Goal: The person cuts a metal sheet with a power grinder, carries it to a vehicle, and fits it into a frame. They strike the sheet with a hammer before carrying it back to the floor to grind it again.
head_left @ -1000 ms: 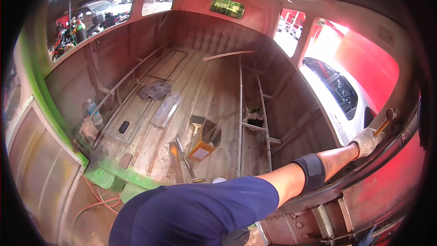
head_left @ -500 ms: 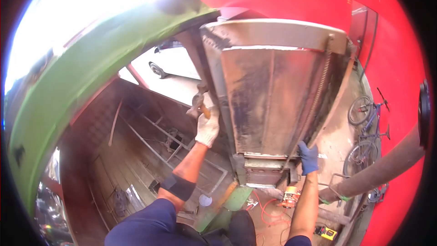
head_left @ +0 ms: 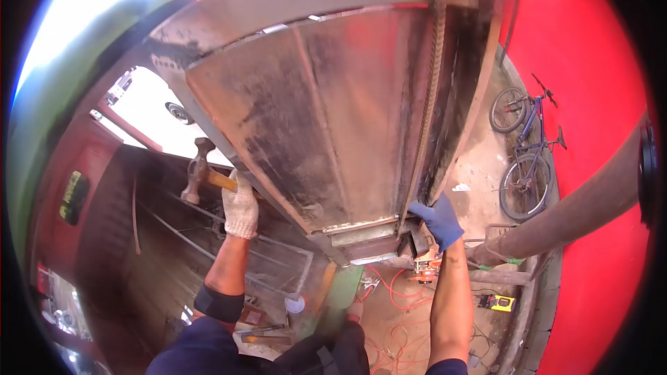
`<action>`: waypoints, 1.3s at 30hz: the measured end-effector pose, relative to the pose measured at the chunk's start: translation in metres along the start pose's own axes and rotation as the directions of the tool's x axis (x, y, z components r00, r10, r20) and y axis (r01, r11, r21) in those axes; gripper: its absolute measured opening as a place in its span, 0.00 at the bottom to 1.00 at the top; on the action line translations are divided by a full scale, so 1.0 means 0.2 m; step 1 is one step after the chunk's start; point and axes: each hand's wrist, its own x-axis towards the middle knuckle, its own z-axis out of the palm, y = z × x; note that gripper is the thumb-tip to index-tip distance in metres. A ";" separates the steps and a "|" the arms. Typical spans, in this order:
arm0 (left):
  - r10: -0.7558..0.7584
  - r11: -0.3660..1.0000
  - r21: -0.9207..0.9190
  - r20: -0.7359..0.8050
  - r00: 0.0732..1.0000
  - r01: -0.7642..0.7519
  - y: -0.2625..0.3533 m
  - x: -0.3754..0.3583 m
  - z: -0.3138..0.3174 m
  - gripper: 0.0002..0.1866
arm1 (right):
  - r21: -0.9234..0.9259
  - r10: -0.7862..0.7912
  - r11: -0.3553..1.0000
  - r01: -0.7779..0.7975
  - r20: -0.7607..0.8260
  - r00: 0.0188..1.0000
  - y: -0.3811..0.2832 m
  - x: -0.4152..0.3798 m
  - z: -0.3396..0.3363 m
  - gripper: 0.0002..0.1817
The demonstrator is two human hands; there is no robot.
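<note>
My left hand (head_left: 240, 205), in a pale knitted glove, is closed round the wooden handle of a hammer (head_left: 200, 175), its metal head up and to the left. A large tapered metal panel (head_left: 333, 104) with ribs and a twisted rod (head_left: 431, 90) fills the middle of the view. At the panel's lower right edge is my right hand (head_left: 442, 222), in a blue glove, its thumb and fingers round the edge. An orange tool (head_left: 425, 268) sits just below that hand.
Bicycles (head_left: 528, 146) stand at the right beside a thick slanted pole (head_left: 570, 219). Orange cable (head_left: 399, 298) and a yellow-black device (head_left: 497, 302) lie on the ground. A metal frame (head_left: 306, 271) and a white disc (head_left: 294, 304) are at lower left; a green curved panel edges the far left.
The view has shifted, and the metal panel looks larger and tilted differently. My left hand and the hammer appear further left and lower; my right hand appears slightly left and higher.
</note>
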 end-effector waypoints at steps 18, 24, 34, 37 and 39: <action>-0.023 0.998 -0.057 -0.023 0.999 0.022 0.13 -0.01 0.08 0.24 | -0.041 0.015 0.999 -0.028 -0.300 0.954 0.10 -0.10 0.13 0.30; -0.011 0.996 -0.087 -0.071 0.997 0.004 0.16 -0.02 0.14 0.25 | -0.256 -0.106 0.967 -0.004 -0.414 0.904 0.18 -0.11 0.12 0.28; 0.022 0.996 -0.082 -0.047 0.999 -0.026 0.03 0.06 0.04 0.28 | -0.079 -0.102 0.994 0.076 -0.411 0.906 0.10 -0.21 0.17 0.28; -0.003 0.995 -0.096 -0.026 1.000 0.000 0.02 0.06 0.04 0.29 | -0.054 -0.058 0.998 0.039 -0.407 0.912 0.16 -0.21 0.18 0.29; 0.001 0.997 -0.071 -0.013 1.000 -0.002 0.03 0.05 0.05 0.30 | -0.042 -0.019 0.999 0.002 -0.404 0.914 0.13 -0.22 0.18 0.30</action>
